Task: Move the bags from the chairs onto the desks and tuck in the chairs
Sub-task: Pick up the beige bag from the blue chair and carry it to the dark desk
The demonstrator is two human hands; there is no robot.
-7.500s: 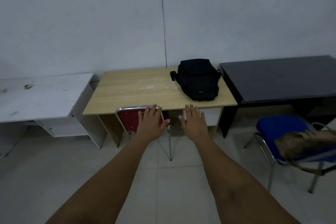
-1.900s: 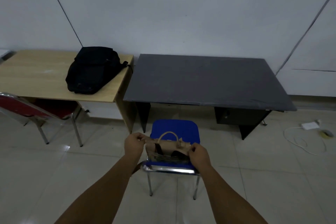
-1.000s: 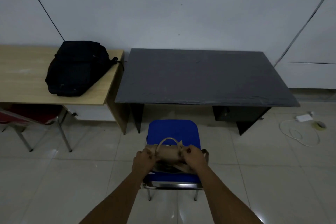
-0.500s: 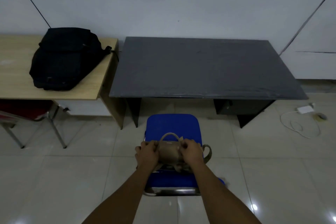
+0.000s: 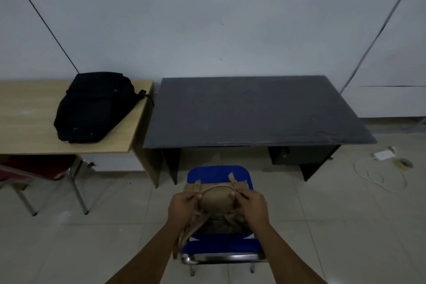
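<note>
We hold the tan bag (image 5: 215,200) with both hands over the blue chair (image 5: 219,244): our left hand (image 5: 183,208) has its fingers curled round the bag's left edge, our right hand (image 5: 252,207) curled round the right edge. Beyond our fingertips stands the black desk (image 5: 253,113). Farther off, left of our left fingers, the black backpack (image 5: 92,108) lies on the wooden desk (image 5: 25,122), the red chair (image 5: 36,168) beneath it.

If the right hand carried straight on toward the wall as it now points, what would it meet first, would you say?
Probably the front edge of the black desk, past the blue chair; the right hand grips the tan bag. Depth is uncertain.
</note>
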